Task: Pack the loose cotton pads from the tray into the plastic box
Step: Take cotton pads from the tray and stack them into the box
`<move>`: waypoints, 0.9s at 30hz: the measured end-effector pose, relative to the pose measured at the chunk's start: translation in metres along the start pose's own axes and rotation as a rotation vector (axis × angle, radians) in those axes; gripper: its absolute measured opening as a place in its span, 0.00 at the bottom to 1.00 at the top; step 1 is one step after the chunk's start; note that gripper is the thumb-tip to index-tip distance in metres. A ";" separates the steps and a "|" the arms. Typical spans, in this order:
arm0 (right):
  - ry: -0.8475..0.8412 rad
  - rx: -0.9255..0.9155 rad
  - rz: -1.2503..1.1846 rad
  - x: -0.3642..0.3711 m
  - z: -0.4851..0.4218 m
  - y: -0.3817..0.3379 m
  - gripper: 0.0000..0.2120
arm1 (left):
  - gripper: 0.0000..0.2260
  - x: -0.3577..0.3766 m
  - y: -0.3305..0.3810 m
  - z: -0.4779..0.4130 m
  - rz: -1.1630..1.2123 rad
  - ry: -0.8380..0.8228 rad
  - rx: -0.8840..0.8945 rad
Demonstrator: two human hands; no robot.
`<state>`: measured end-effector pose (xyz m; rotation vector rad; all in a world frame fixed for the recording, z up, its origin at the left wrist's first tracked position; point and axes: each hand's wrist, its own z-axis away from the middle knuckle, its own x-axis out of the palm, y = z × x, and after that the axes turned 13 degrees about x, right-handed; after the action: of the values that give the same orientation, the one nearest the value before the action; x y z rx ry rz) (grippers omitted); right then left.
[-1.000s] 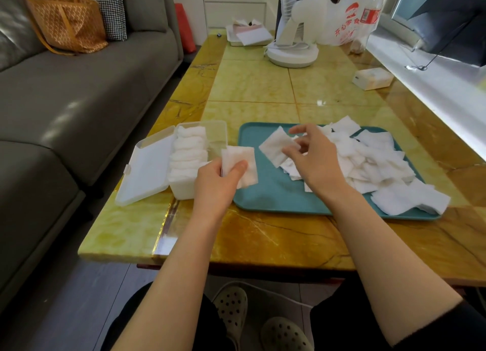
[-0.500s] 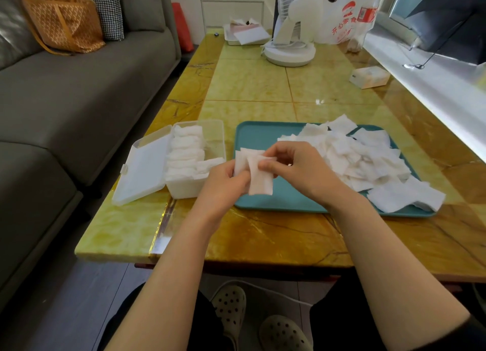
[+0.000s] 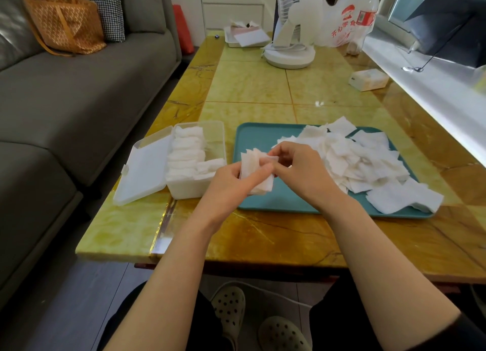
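Both my hands meet over the near left part of the teal tray (image 3: 252, 137). My left hand (image 3: 230, 183) holds a small stack of cotton pads (image 3: 252, 166), with fingers curled behind it and the thumb across its front. My right hand (image 3: 302, 172) pinches the same stack at its right edge with curled fingertips. Neither hand is free.

The step in hand looks like squaring up this stack before it goes into the box. To do it well, I would keep the left thumb pressing lightly so the soft pads cannot fan out. The right fingertips can tap the edges level. Then I would carry the stack in one firm pinch to the gap in the box.

The plastic box (image 3: 194, 190) sits just left of my left hand on the table (image 3: 249, 87). Its lid (image 3: 143, 172) lies open further left. A row of packed pads (image 3: 185, 150) fills the side of the box away from my hands. A few more pads rest at its near corner, close to my left knuckles, and there is room left beyond them.

Counted: one tray, one box, one lid and one stack in my hands. That stack holds several pads, but I cannot tell exactly how many. The loose pile (image 3: 368, 161) lies right of my right hand and beyond it. It holds dozens of overlapping pads, too many to count.
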<state>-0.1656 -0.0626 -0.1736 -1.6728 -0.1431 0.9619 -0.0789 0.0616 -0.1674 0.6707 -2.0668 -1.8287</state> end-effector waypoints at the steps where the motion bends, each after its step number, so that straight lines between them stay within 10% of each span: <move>1: 0.022 -0.014 0.020 0.001 0.000 0.001 0.04 | 0.03 0.000 -0.002 -0.001 -0.064 0.018 0.012; 6: -0.016 0.021 -0.067 0.006 0.001 -0.007 0.16 | 0.10 -0.009 -0.007 -0.002 -0.113 0.016 -0.010; 10: -0.232 -0.044 -0.090 0.010 0.007 -0.019 0.06 | 0.10 -0.015 -0.006 0.002 -0.087 0.036 0.020; 15: -0.096 -0.080 -0.180 0.019 0.006 -0.028 0.03 | 0.07 -0.030 -0.004 0.006 -0.139 0.245 0.178; 22: 0.255 -0.086 -0.240 0.038 -0.026 -0.052 0.09 | 0.06 -0.064 -0.027 0.005 -0.843 0.303 0.257; 27: 0.078 -0.143 0.208 0.067 -0.057 -0.058 0.10 | 0.08 -0.062 -0.031 0.004 -1.054 0.195 0.241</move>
<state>-0.0626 -0.0486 -0.1567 -1.8817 0.0159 1.0591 -0.0238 0.0955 -0.1940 2.2146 -1.9371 -1.7913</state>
